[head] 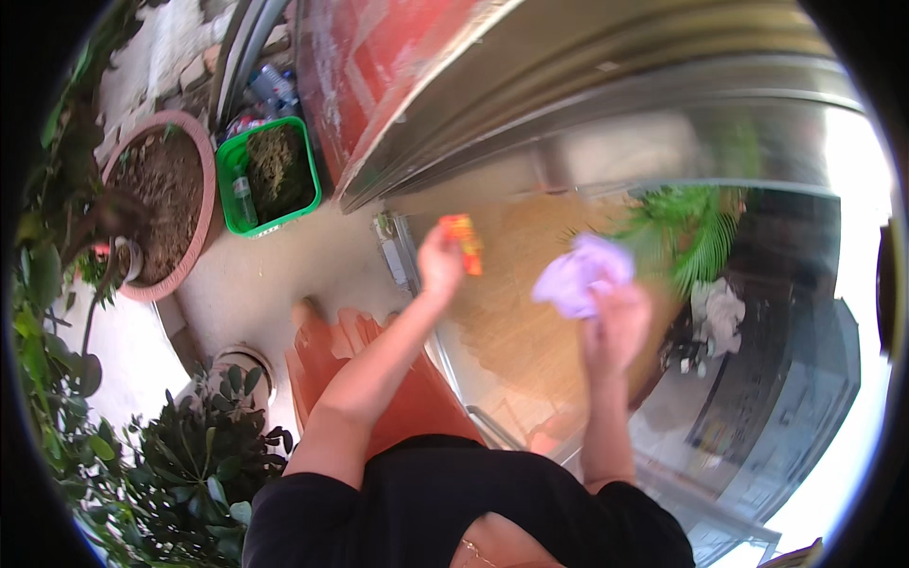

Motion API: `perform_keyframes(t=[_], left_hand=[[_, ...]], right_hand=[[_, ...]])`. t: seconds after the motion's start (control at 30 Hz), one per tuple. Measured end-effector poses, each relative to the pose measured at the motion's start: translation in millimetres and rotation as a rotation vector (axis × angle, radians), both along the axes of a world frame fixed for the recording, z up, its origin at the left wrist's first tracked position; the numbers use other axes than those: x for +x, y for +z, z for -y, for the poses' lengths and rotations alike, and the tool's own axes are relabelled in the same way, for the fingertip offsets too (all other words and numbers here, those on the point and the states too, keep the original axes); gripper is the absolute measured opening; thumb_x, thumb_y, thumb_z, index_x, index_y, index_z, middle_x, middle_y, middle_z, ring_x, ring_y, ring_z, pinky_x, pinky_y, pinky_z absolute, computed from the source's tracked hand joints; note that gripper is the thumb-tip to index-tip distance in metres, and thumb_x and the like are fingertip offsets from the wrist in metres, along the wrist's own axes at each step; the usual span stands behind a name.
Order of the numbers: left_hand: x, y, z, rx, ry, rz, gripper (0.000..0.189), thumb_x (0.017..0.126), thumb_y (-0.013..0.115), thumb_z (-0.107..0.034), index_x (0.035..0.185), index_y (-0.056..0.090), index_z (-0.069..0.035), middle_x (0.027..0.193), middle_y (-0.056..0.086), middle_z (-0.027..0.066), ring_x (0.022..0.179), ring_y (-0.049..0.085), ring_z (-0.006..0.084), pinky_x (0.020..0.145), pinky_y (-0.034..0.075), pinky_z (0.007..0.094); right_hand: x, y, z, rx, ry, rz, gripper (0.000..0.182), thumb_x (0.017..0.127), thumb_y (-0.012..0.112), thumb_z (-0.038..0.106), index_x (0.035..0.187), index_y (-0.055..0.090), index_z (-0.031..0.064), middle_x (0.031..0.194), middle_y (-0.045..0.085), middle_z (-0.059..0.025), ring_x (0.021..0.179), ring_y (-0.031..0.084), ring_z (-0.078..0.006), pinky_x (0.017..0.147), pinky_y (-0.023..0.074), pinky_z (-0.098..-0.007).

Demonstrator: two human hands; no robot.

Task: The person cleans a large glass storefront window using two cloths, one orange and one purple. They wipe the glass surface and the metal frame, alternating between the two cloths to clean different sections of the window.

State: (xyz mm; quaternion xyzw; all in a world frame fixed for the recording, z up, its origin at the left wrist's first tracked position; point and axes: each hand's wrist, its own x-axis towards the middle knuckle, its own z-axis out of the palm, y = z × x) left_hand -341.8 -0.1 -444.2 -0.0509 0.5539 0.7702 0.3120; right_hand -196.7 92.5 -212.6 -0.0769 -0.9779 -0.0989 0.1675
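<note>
My left hand (442, 264) grips a small red, orange and yellow packet (464, 244), its kind unclear from the blur. Off to the right, my right hand (621, 316) is closed on a crumpled light purple cloth (586, 273), which bunches out beyond the fingers. Both hands are raised in front of a glass pane (525, 341) in a metal frame. The cloth and the packet are apart from each other. Motion blur hides the finger detail of my right hand.
A green plastic bin (316, 170) holding a bottle and dry plant matter stands beside a round pink planter (208, 192) with soil. Leafy plants (192, 468) fill the lower left. A metal door frame (454, 121) runs across the top.
</note>
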Motion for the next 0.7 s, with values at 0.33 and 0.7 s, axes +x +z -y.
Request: perform_keyframes(t=[0.33,0.7], left_hand=[[17,4,87,0.002,-0.058,0.252,0.036,0.1,0.049,0.003,0.133,0.062,0.002,0.115,0.072,0.0073,0.101,0.068,0.014,0.09,0.055,0.0295],[40,44,99,0.112,-0.105,0.22,0.03,0.1,0.047,0.004,0.127,0.062,0.002,0.117,0.072,0.0108,0.098,0.071,0.0186,0.087,0.058,0.0329]], right_hand=[[-108,22,-52,-0.244,-0.381,-0.276,0.041,0.102,0.058,0.019,0.139,0.056,0.0021,0.133,0.065,-0.0124,0.124,0.06,-0.0288,0.111,0.0461,-0.0447],[83,46,18,0.241,-0.154,0.082,0.028,0.095,0.06,0.011,0.12,0.072,0.0115,0.128,0.068,-0.0111,0.123,0.062,-0.0285,0.111,0.0467,-0.0462]])
